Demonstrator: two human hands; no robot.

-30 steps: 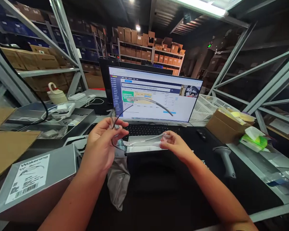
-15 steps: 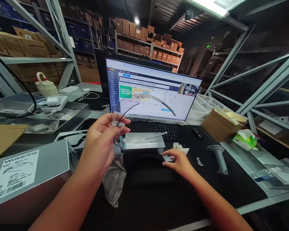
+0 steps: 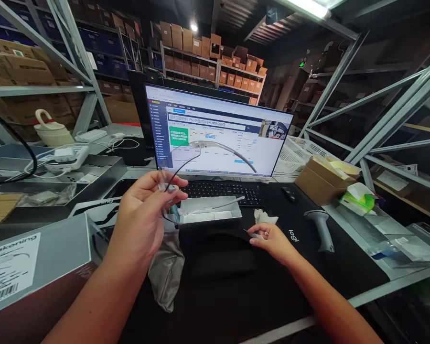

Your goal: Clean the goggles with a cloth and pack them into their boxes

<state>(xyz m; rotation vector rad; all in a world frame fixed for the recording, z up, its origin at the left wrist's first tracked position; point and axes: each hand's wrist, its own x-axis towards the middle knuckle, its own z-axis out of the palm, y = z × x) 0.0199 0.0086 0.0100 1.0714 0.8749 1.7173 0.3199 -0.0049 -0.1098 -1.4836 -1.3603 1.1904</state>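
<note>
My left hand (image 3: 145, 210) pinches a pair of glasses (image 3: 222, 147) with a clear frame, raised in front of the monitor. One temple reaches out to the right across the screen. Below, an open white box (image 3: 215, 217) sits on the black mat, with the lower temple crossing over it. Beside my left wrist lies a grey pouch (image 3: 166, 277). Just above the mat, the fingers of my right hand (image 3: 270, 241) close on a small, thin whitish piece that I cannot make out. Behind those fingers rests a crumpled white tissue (image 3: 265, 216).
A grey box labelled Wakening (image 3: 53, 258) stands at left. The monitor (image 3: 215, 129) and keyboard (image 3: 222, 191) are ahead. Rightward are a mouse (image 3: 288, 193), a barcode scanner (image 3: 320, 229), a cardboard box (image 3: 317, 181) and a green tissue pack (image 3: 358, 198). Metal shelf posts frame both sides.
My right hand has drawn the thin whitish piece slightly right, away from the white box. My left hand still holds the glasses up. The whole view has shifted a little.
</note>
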